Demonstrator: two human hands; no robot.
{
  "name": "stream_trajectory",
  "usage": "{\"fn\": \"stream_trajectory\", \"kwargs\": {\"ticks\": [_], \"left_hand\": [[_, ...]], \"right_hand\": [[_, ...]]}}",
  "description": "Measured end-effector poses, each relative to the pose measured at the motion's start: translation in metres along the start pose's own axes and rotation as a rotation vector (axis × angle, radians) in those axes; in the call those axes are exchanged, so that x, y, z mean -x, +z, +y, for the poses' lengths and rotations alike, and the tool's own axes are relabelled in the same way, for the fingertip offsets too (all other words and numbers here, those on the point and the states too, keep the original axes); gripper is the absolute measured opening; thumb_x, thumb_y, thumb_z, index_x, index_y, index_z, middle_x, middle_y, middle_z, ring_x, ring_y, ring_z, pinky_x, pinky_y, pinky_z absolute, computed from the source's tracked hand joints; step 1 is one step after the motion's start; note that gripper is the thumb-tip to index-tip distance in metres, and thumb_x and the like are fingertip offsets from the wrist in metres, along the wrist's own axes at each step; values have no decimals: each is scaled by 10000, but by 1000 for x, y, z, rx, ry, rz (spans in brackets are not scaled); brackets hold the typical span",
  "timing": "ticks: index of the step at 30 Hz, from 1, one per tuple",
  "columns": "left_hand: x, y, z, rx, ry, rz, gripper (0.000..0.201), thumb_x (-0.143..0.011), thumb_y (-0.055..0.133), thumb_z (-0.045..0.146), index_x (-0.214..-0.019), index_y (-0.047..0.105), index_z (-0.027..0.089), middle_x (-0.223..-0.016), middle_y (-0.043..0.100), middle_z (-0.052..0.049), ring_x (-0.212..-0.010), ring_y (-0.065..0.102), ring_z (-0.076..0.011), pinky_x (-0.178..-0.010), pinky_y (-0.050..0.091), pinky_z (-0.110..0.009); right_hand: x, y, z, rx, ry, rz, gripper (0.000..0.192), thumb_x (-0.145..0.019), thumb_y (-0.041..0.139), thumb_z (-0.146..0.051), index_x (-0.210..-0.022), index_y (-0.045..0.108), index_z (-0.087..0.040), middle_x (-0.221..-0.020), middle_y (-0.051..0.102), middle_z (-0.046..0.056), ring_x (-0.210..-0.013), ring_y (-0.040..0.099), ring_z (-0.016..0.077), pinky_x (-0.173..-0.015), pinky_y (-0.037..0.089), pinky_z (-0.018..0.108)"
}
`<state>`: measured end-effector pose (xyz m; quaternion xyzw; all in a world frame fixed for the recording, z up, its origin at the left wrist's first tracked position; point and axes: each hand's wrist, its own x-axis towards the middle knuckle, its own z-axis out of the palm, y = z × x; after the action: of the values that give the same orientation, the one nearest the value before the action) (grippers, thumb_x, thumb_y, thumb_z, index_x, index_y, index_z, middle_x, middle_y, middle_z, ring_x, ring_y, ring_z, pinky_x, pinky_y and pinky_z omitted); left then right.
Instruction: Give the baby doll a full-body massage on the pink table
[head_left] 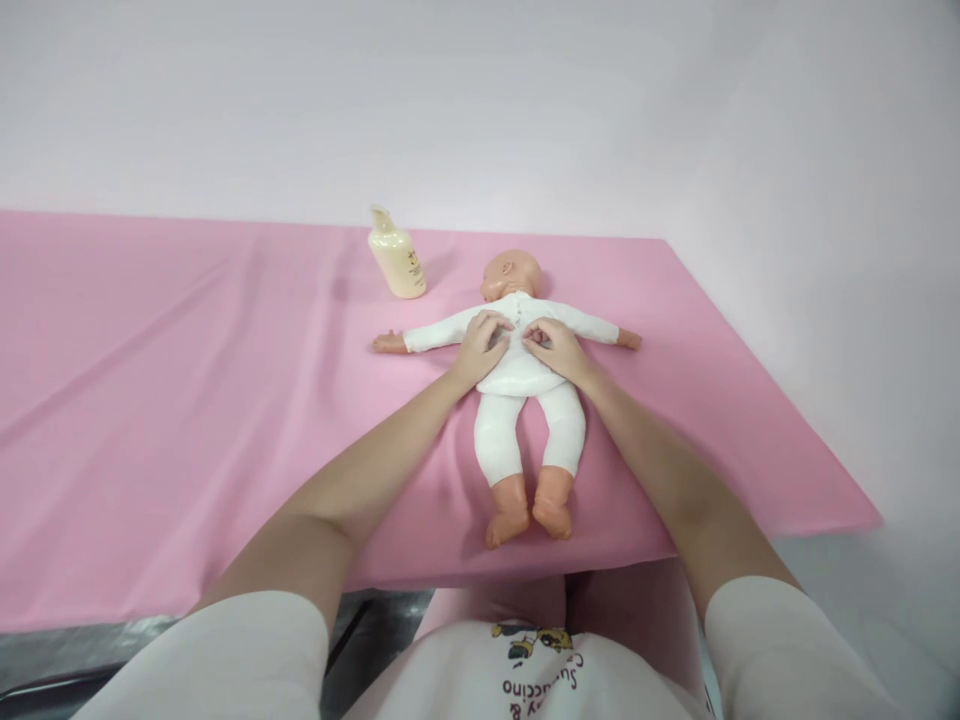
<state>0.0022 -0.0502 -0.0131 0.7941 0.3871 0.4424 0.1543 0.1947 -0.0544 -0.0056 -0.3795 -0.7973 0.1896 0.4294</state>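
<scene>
A baby doll (517, 383) in a white long-sleeved top and white leggings lies stretched out on the pink cloth, its arms spread wide and its bare feet towards me. Its head is turned to the left. Both hands are at the upper middle of the white top (519, 372), on either side of its short fastening line. My left hand (482, 345) rests there with curled fingers, closed at the fabric. Opposite it, my right hand (556, 347) also has its fingers bent in on the fabric. The fingertips partly hide what they grip.
A cream pump bottle (397, 262) stands beyond the doll's arm, to the left of its head. Pink cloth (187, 400) with soft folds covers the table. The table's right edge slants past the doll, and a pale wall (450, 100) rises behind.
</scene>
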Motion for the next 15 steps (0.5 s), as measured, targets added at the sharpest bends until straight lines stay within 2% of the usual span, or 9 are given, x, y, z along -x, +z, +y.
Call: {"fn": "stream_trajectory", "kwargs": {"ticks": [3, 6, 10, 15], "left_hand": [[1, 1, -2, -49, -34, 57, 211, -788, 538, 163, -991, 552, 218, -1085, 567, -80, -1060, 505, -241, -968, 412, -411], [1, 2, -5, -64, -30, 57, 206, -795, 551, 180, -997, 557, 217, -1124, 568, -83, -1107, 498, -253, -1027, 364, -434], [0, 2, -6, -57, -32, 41, 168, -801, 548, 184, -964, 580, 213, -1178, 572, -85, -1151, 495, -261, -1051, 337, -439], [-1, 1, -5, -54, -37, 22, 145, -815, 538, 189, -948, 592, 216, -1083, 631, -62, -1072, 536, -243, -1011, 364, -422]], "right_hand": [[0, 0, 1, -19, 12, 2, 90, -801, 589, -230, -886, 606, -206, -680, 499, -35, -661, 486, 139, -702, 425, 287], [0, 0, 2, -11, -9, -5, 102, -809, 594, -224, -902, 628, -202, -698, 514, -25, -677, 499, 144, -721, 436, 294], [0, 0, 3, 35, -54, 31, 53, -829, 607, -226, -839, 654, -204, -819, 592, 21, -819, 554, 176, -828, 453, 335], [1, 1, 5, 61, -73, 58, 46, -835, 620, -223, -833, 664, -209, -917, 617, 44, -944, 564, 203, -922, 445, 379]]}}
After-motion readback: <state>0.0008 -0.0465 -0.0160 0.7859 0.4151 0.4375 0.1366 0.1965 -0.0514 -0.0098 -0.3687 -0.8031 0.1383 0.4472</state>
